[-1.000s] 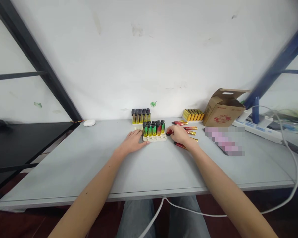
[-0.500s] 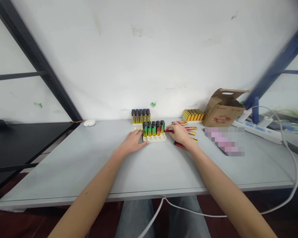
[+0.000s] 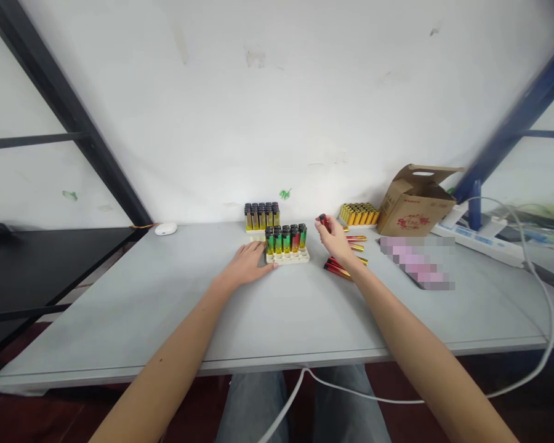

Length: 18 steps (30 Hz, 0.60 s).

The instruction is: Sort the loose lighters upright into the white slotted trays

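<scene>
A white battery tray stands mid-table, with rows of upright batteries in it, black-topped with green or red fading to gold. My left hand rests at its left end, the thumb along the front corner and the fingers at the side and back, gripping it. To the right of the tray, my right hand is raised a little above the table. Its fingers pinch a red battery, black end up; the lower part is hidden. Loose red-and-gold batteries lie under and beside my right wrist.
Behind, against the wall, stand a second group of black-topped batteries and a block of yellow batteries. At right are an open cardboard box, a blurred flat item and a power strip with white cables. A white case sits left.
My right hand has lifted a red battery off the table and turned it from lying to black end up. More loose batteries now show near the wrist. My left hand stays put.
</scene>
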Tool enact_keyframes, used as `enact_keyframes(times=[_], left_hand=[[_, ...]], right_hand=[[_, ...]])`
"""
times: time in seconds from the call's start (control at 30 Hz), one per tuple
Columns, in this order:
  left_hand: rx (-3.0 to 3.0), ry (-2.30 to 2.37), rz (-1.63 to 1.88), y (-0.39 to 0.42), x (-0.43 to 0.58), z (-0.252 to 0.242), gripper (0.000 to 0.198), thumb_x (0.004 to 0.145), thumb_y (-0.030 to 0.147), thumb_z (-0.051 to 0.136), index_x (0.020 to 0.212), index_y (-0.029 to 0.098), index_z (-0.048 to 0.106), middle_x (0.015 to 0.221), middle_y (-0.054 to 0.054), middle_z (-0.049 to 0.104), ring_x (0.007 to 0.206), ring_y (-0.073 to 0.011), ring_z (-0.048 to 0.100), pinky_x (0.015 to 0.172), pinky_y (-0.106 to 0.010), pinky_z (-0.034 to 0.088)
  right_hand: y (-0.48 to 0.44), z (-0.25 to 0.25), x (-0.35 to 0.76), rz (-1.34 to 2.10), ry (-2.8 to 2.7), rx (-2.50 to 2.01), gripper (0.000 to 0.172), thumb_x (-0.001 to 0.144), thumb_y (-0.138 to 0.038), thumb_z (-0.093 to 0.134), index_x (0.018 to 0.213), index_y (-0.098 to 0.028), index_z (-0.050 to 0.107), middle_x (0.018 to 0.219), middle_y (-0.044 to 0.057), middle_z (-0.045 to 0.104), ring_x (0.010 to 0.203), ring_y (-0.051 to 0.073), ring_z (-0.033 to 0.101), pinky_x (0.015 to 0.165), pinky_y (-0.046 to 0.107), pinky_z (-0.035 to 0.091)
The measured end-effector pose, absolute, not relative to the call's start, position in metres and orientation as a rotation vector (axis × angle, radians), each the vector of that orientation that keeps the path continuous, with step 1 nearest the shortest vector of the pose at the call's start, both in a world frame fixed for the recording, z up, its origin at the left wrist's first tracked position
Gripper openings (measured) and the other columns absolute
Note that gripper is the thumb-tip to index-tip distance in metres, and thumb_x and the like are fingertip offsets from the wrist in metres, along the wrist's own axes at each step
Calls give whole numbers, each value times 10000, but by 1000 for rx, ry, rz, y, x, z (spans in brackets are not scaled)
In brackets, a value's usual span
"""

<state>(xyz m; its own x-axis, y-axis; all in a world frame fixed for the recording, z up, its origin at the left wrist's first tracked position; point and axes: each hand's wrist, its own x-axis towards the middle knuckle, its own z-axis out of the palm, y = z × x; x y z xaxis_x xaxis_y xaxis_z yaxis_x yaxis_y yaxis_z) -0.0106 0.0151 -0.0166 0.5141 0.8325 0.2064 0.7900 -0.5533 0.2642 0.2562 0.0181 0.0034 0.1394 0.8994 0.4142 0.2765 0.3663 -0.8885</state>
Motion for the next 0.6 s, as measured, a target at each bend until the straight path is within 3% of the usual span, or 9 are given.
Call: enact_keyframes(times=[0.13, 0.3, 0.4, 0.6], left_hand=[[2623, 1404, 478, 17, -12, -19, 647, 882, 642, 455, 1359, 205, 458, 1328, -131, 546, 1253, -328, 489, 1047, -440, 373], [2634, 1397, 483, 19, -13, -20, 660, 888, 632, 461, 1380, 192, 440, 1350, -138, 532, 1268, -330, 481, 1055, -447, 371], [2645, 1393, 482, 20, -13, -21, 656, 890, 635, 459, 1372, 190, 449, 1352, -139, 530, 1260, -329, 488, 1056, -448, 372], [2651, 1379, 523, 20, -13, -23, 651, 887, 639, 465, 1374, 208, 450, 1349, -126, 537, 1242, -324, 501, 1056, -452, 374]], right_hand=[[9, 17, 249, 1147, -1136, -923, 324, 814, -513, 659, 814, -204, 564, 567, -84, 306, 444, 69, 263, 428, 217, 257], [1, 25, 245, 1552, -851, -685, 259, 827, -431, 684, 843, -199, 570, 541, -82, 352, 439, 66, 318, 411, 184, 292], [0, 23, 246, 1698, -786, -558, 205, 864, -376, 648, 816, -202, 550, 512, -96, 311, 399, 57, 240, 369, 169, 243], [-4, 24, 245, 1832, -725, -430, 434, 895, -551, 461, 623, -220, 394, 456, -92, 218, 368, 69, 146, 322, 182, 205]])
